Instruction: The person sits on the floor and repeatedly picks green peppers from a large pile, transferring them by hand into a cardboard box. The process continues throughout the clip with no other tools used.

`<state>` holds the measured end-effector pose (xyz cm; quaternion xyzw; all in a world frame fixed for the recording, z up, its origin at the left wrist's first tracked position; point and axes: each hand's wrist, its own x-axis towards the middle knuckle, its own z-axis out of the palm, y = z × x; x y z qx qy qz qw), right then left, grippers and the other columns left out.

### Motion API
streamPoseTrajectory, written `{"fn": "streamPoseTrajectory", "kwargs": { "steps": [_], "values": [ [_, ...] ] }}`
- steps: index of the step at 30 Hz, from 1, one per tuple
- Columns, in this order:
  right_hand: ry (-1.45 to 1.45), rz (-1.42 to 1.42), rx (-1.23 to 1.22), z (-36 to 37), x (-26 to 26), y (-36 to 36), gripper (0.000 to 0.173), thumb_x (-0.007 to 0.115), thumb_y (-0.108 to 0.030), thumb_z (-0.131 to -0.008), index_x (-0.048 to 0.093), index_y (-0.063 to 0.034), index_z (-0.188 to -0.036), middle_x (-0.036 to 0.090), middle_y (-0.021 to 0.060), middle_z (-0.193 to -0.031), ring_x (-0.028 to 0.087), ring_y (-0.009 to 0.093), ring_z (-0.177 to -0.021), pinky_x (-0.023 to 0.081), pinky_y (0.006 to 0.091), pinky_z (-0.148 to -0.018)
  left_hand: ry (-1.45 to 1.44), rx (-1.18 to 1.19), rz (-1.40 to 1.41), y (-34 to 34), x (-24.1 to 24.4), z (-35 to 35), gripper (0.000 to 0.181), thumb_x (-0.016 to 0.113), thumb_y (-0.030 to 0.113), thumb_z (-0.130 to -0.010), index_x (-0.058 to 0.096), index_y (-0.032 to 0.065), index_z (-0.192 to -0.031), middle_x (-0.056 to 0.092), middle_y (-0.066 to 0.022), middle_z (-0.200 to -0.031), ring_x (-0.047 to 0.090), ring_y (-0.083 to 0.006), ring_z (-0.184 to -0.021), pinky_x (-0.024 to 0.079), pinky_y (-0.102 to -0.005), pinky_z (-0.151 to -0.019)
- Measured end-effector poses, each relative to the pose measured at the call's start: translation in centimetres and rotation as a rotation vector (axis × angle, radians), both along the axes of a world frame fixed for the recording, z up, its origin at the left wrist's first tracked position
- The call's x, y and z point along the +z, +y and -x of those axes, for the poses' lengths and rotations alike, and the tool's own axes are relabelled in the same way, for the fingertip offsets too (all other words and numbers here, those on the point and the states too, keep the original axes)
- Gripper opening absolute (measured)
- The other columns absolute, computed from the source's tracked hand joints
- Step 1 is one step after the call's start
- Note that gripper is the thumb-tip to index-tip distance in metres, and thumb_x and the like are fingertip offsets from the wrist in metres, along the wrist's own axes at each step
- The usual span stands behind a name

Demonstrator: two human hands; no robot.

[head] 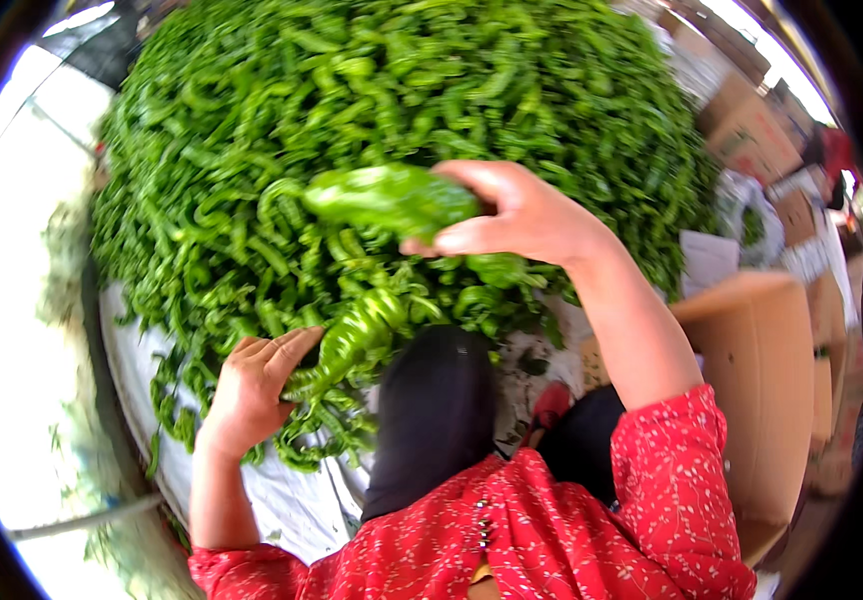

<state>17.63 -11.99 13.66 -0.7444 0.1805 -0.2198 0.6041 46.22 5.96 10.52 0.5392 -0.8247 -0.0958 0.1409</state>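
A large heap of long green peppers [401, 82] fills the upper middle of the head view. My right hand [525, 214] is above the heap's near side, with its fingers and thumb around a thick green pepper [386, 196] that points left and is blurred. Lower left, my left hand [255, 386] grips the end of a long, wrinkled green pepper [360, 334], which slants up and to the right over the heap's near edge. The palm side of my left hand is hidden. Both hands are apart from each other.
An opened cardboard box [758, 390] stands close on my right. More cartons [754, 142] and a clear plastic bag [758, 217] with green contents lie behind it. A white sheet [304, 499] extends under the peppers. My bent knee [439, 405] reaches the heap's near edge.
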Motion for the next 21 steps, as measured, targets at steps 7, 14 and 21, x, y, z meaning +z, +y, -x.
{"fn": "streamPoseTrajectory", "kwargs": {
  "steps": [7, 14, 21],
  "values": [
    [0.330, 0.083, 0.056, 13.2, 5.2, 7.1, 0.072, 0.077, -0.038, -0.076, 0.048, 0.0053, -0.126, 0.063, 0.0162, -0.112, 0.060, 0.021, -0.103, 0.047, 0.0340, -0.089, -0.149, -0.769, 0.303, -5.2, 12.0, 18.0, 0.039, 0.060, 0.007, -0.068, 0.064, 0.0076, -0.106, 0.061, -0.0090, -0.086, 0.058, -0.0240, -0.074, 0.046, -0.0370, -0.071],
    [0.189, 0.355, -0.537, 27.8, 3.7, 16.9, 0.107, 0.087, -0.049, -0.055, 0.036, 0.0089, -0.129, 0.058, 0.0259, -0.114, 0.058, 0.034, -0.108, 0.046, 0.0375, -0.092, -0.044, -1.040, 0.326, -7.2, 13.0, 35.7, 0.048, 0.065, 0.000, -0.058, 0.055, 0.0009, -0.104, 0.055, -0.0132, -0.083, 0.054, -0.0335, -0.077, 0.042, -0.0424, -0.069],
    [0.370, 0.517, -0.839, 36.8, 1.0, 22.1, 0.105, 0.084, -0.054, -0.055, 0.041, 0.0068, -0.129, 0.055, 0.0275, -0.121, 0.055, 0.036, -0.113, 0.043, 0.0370, -0.097, 0.200, -1.206, 0.425, -7.8, 7.6, 47.1, 0.043, 0.060, -0.001, -0.065, 0.054, 0.0022, -0.108, 0.058, -0.0140, -0.091, 0.055, -0.0325, -0.083, 0.044, -0.0409, -0.074]
  ]
}}
